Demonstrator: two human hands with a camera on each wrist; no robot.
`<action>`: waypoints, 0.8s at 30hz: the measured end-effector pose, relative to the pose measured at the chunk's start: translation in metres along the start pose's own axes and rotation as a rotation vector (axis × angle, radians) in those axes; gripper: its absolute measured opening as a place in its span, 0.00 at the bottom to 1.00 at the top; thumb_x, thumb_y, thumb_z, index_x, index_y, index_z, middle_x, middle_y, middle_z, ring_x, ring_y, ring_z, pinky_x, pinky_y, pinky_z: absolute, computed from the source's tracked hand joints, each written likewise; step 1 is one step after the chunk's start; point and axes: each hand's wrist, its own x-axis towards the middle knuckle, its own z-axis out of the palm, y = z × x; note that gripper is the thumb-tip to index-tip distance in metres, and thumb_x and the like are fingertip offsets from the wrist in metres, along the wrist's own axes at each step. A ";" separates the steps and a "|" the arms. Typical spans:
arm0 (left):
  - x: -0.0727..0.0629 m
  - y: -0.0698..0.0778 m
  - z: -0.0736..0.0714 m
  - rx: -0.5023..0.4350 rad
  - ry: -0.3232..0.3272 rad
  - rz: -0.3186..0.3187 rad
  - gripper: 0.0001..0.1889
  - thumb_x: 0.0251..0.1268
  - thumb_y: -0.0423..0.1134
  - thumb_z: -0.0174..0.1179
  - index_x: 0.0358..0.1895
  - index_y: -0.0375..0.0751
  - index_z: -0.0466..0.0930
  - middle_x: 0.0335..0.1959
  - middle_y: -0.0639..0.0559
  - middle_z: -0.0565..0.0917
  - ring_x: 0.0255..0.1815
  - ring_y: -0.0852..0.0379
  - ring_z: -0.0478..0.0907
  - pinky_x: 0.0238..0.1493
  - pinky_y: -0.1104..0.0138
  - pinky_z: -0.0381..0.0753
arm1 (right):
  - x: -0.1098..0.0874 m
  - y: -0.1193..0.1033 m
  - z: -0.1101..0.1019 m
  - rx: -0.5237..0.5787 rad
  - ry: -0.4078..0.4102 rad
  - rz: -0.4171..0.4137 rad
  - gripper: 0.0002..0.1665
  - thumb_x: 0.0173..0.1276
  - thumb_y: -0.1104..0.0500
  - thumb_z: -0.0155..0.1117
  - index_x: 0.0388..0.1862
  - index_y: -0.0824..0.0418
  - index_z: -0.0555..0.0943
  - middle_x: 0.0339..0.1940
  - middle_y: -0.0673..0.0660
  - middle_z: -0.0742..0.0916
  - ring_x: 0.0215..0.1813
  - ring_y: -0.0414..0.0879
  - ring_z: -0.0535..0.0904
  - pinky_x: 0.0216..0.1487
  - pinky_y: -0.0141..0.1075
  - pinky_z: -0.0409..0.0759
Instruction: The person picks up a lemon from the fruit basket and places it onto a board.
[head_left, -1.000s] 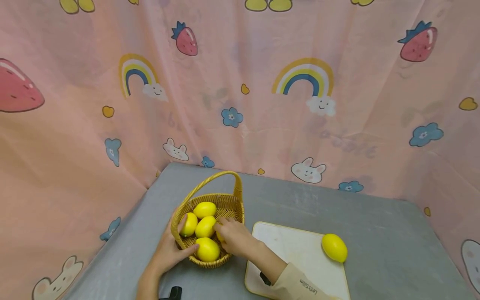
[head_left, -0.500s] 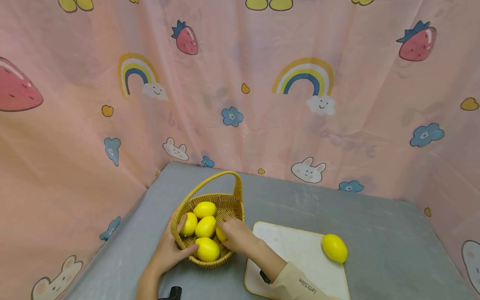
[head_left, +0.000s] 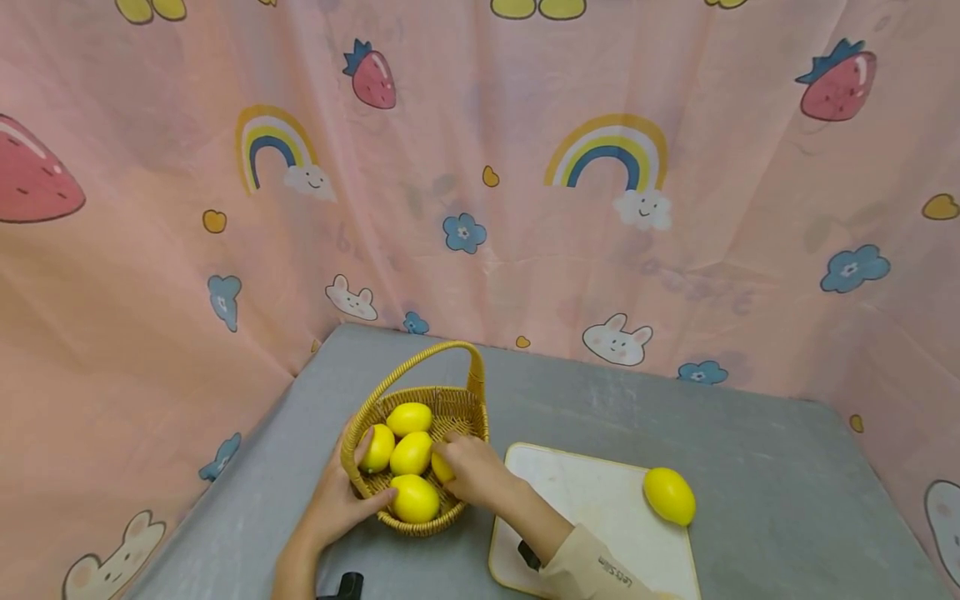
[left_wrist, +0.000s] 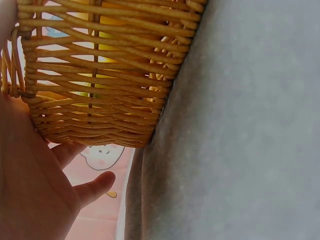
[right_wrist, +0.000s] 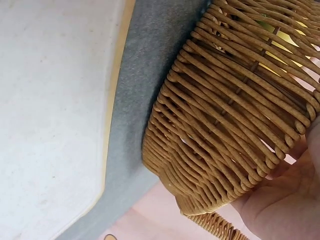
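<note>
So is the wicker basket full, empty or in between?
In between: the basket holds four plainly visible lemons, plus a fifth lemon partly behind the right hand, yet bare woven floor shows.

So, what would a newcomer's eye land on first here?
Probably the golden wicker basket of bright yellow lemons, left of centre on the grey table. Then the lone lemon at the right edge of the white cutting board. Behind everything hangs a pink curtain printed with rainbows, strawberries and rabbits.
</note>
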 end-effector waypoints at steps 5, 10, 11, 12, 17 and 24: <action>0.001 0.001 0.000 -0.013 -0.011 -0.020 0.51 0.49 0.45 0.77 0.74 0.25 0.59 0.79 0.30 0.44 0.76 0.31 0.48 0.66 0.34 0.52 | -0.003 0.002 -0.005 0.079 0.015 -0.002 0.21 0.51 0.65 0.79 0.45 0.63 0.85 0.37 0.55 0.83 0.35 0.44 0.77 0.36 0.35 0.76; 0.002 0.003 0.000 -0.031 -0.014 -0.032 0.51 0.50 0.44 0.77 0.74 0.26 0.58 0.79 0.29 0.43 0.76 0.30 0.46 0.67 0.34 0.51 | -0.004 0.005 -0.011 0.234 0.030 0.030 0.27 0.54 0.63 0.79 0.54 0.66 0.83 0.48 0.58 0.85 0.48 0.50 0.81 0.49 0.40 0.79; 0.002 0.003 -0.001 -0.032 -0.015 -0.034 0.51 0.50 0.44 0.77 0.74 0.26 0.58 0.79 0.29 0.43 0.76 0.30 0.46 0.67 0.34 0.51 | -0.004 0.005 -0.013 0.268 0.035 0.041 0.28 0.54 0.63 0.79 0.55 0.67 0.83 0.50 0.59 0.85 0.50 0.51 0.81 0.51 0.41 0.79; 0.001 0.003 -0.001 -0.033 -0.016 -0.035 0.51 0.51 0.44 0.77 0.74 0.26 0.58 0.79 0.29 0.43 0.76 0.30 0.46 0.67 0.34 0.51 | -0.004 0.006 -0.014 0.297 0.042 0.050 0.28 0.55 0.63 0.79 0.56 0.67 0.82 0.52 0.59 0.85 0.52 0.51 0.81 0.53 0.42 0.79; 0.001 0.002 -0.001 -0.012 -0.017 -0.046 0.52 0.51 0.46 0.77 0.75 0.27 0.58 0.79 0.29 0.42 0.76 0.30 0.46 0.67 0.34 0.51 | -0.007 0.008 -0.021 0.472 0.082 0.107 0.30 0.58 0.63 0.77 0.61 0.67 0.80 0.58 0.60 0.83 0.59 0.55 0.78 0.58 0.49 0.77; 0.001 0.002 -0.001 -0.006 -0.022 -0.056 0.52 0.51 0.46 0.77 0.75 0.28 0.58 0.79 0.31 0.41 0.77 0.29 0.45 0.67 0.34 0.50 | -0.020 0.014 -0.037 0.640 0.153 0.167 0.32 0.60 0.64 0.75 0.64 0.65 0.78 0.61 0.59 0.81 0.62 0.55 0.76 0.60 0.50 0.75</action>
